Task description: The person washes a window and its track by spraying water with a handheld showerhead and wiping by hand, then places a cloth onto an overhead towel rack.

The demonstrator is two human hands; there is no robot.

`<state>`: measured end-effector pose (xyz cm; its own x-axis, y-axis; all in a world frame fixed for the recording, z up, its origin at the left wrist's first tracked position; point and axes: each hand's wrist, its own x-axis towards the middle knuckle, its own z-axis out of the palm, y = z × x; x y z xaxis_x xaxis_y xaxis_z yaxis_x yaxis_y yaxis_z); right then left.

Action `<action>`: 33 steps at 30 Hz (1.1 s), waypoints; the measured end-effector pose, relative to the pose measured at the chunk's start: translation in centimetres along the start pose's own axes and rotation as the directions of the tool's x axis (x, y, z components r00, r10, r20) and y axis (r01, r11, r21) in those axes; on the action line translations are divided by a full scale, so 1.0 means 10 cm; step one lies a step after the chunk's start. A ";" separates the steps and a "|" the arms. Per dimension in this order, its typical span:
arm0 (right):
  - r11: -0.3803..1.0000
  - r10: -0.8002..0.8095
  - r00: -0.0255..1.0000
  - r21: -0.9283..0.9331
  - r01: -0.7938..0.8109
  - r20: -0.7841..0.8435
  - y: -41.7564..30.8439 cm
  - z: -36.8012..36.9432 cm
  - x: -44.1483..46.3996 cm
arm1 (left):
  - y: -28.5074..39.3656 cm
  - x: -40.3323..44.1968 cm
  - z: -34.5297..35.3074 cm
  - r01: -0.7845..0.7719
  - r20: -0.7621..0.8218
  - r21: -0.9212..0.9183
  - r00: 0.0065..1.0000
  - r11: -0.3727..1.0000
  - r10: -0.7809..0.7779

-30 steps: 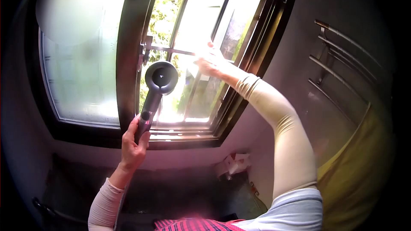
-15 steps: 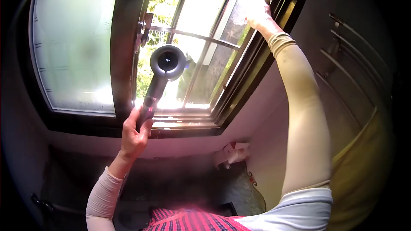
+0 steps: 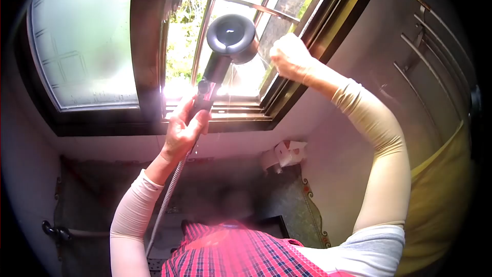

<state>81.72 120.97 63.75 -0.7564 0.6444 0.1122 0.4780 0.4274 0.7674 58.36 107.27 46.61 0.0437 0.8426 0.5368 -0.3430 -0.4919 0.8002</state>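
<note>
My left hand (image 3: 185,129) is wrapped round the handle of a dark hand shower (image 3: 231,36), its round head raised in front of the open window section. A ribbed metal shower hose (image 3: 170,195) hangs from the handle, and drops fall beside it. My right hand (image 3: 293,60) is closed in the air to the right of the shower head, near the right side of the dark window frame (image 3: 328,31). Its fingers are curled and overexposed, so what they hold, if anything, does not show. Metal bars (image 3: 241,1) cross the opening behind both hands.
A frosted pane (image 3: 84,46) fills the window's left side. Metal towel rails (image 3: 425,54) are on the right wall, with yellow cloth (image 3: 435,195) hanging below. A white-and-red tissue pack (image 3: 289,153) sits in the corner. A black wall fitting (image 3: 55,231) is at lower left.
My left hand has moved right with the hand shower, and its head is higher. My right hand has come down and left, away from the upper window frame. The hose now shows.
</note>
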 end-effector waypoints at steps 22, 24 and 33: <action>0.636 0.074 0.995 0.765 -0.103 0.073 -1.81 1.97 0.53 | 0.29 -0.55 -0.33 0.086 -0.128 0.281 0.990 0.956 -0.051; 0.451 0.103 0.978 0.868 -0.208 0.181 -1.88 1.28 0.40 | 0.28 -0.56 -0.32 0.084 -0.132 0.292 0.990 0.953 -0.047; 0.301 0.195 0.958 0.943 0.144 -0.209 -1.80 0.97 0.55 | 0.41 -0.62 -0.35 0.077 -0.135 0.373 0.990 0.925 -0.028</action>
<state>73.29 122.97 44.45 -0.7252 0.5684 0.3887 0.4557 0.8194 -0.3478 53.42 100.75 45.60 -0.0738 0.8781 0.4728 0.0360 -0.4715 0.8812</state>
